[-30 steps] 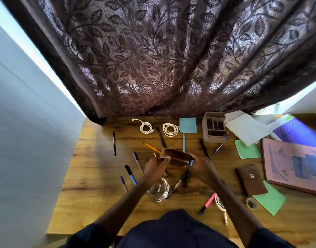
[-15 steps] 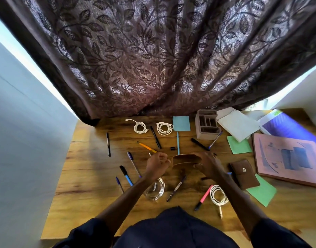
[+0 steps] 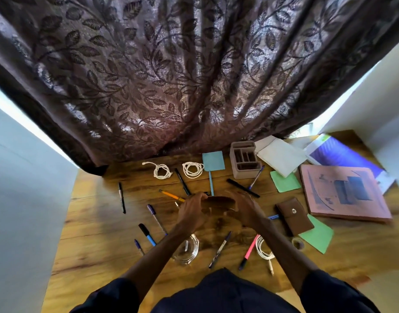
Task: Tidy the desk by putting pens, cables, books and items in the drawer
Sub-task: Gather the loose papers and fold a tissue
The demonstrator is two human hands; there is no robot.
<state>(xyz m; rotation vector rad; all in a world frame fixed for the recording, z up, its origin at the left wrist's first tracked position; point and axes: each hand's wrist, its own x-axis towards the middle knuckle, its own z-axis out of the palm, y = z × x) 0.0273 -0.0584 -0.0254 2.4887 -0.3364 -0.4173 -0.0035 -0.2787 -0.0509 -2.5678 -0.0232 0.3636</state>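
Above the middle of the wooden desk (image 3: 99, 236) I hold a small brown box-like holder (image 3: 219, 203) between both hands, blurred by motion. My left hand (image 3: 193, 211) grips its left end and my right hand (image 3: 244, 208) curls round its right end. Several pens lie scattered around: a black pen (image 3: 121, 197), an orange one (image 3: 171, 195), a blue-capped marker (image 3: 147, 234) and a pink pen (image 3: 249, 251). Two white coiled cables (image 3: 162, 171) lie at the back, and another white cable (image 3: 263, 249) near me.
A brown compartment organizer (image 3: 244, 161) stands at the back. To the right lie white paper (image 3: 281, 158), green notes (image 3: 284, 181), a pink book (image 3: 343, 193), a purple book (image 3: 343, 154) and a brown pouch (image 3: 293, 215). A glass dish (image 3: 189, 249) sits under my left forearm. A curtain hangs behind.
Both hands have kept hold of the brown holder, turning it and lifting it slightly away from me. The camera view has shifted, so the desk sits lower in view.
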